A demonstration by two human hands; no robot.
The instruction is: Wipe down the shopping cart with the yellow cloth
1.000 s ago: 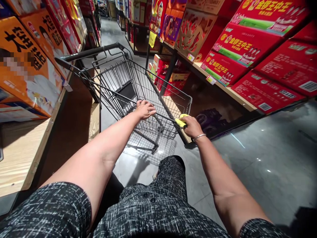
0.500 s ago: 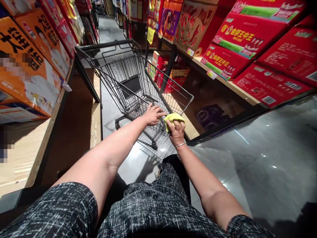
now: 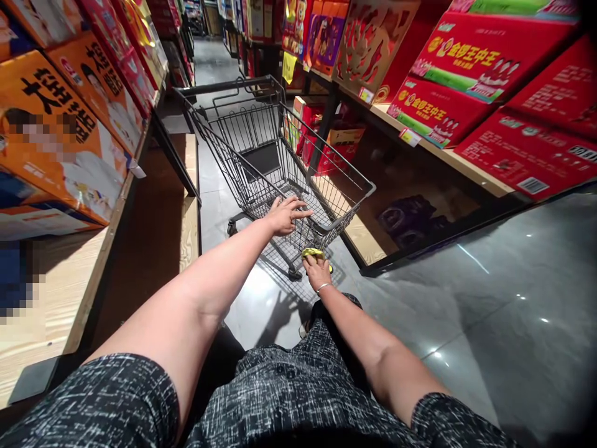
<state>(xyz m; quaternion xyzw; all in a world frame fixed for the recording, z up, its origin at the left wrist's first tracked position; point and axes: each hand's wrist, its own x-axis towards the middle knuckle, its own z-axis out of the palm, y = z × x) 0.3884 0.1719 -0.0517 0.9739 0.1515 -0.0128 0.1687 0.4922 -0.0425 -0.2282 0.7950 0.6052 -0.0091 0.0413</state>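
A black wire shopping cart stands before me, its near end towards my body. Over the near end of its basket is my left hand, fingers stretched out and spread; whether it touches the wire I cannot tell. My right hand is closed on a yellow cloth, low at the near end of the cart by the lower wires. Most of the cloth lies bunched under the fingers, so only its upper edge shows. A thin bracelet circles my right wrist.
Shelving with orange boxes lines the left side. On the right shelf stand stacked red boxes. A yellow tag hangs from that shelf's edge. The cart sits between both shelves on a shiny grey floor.
My right hand has moved down with the yellow cloth, from the basket's near rim to its lower wires. My left hand keeps nearly the same place. The view has shifted slightly.
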